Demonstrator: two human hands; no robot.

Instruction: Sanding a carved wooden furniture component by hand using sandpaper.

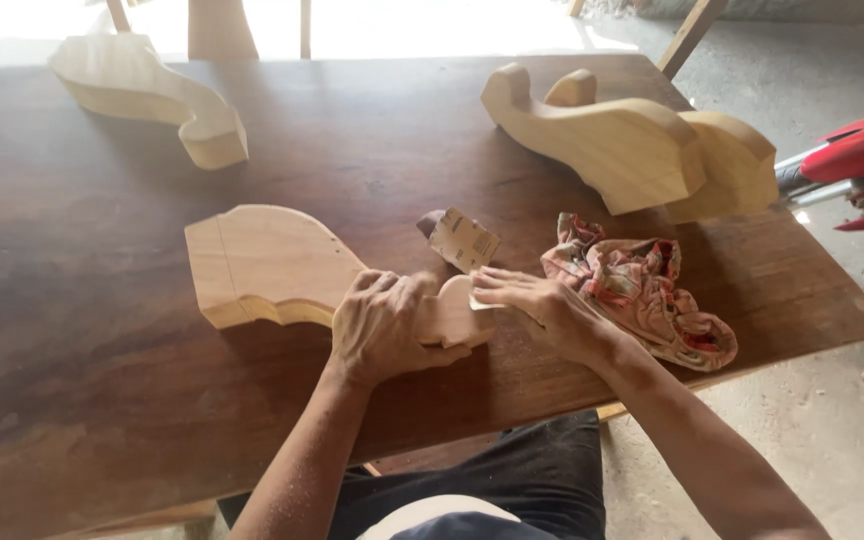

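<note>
Mid-frame on the dark wooden bench (72, 330), the left hand (384, 325) is gripping a pale curved carved wooden piece (272, 265) while the right hand (537, 305) is pressing a small sandpaper scrap (479, 300) flat to its rounded end, so sanding looks to be underway and unfinished.

Pale, matt bare-wood carved leg (272, 265) lies on a dark, dusty wooden table (82, 330), beside crumpled patterned cloth (642, 295) and sandpaper (462, 240).

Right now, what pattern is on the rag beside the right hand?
The crumpled rag has a pink-and-cream floral-looking print, shown in the head view.

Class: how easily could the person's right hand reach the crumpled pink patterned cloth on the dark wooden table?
Probably yes: the right hand lies right beside the crumpled pink patterned cloth, with nothing between them.
</note>
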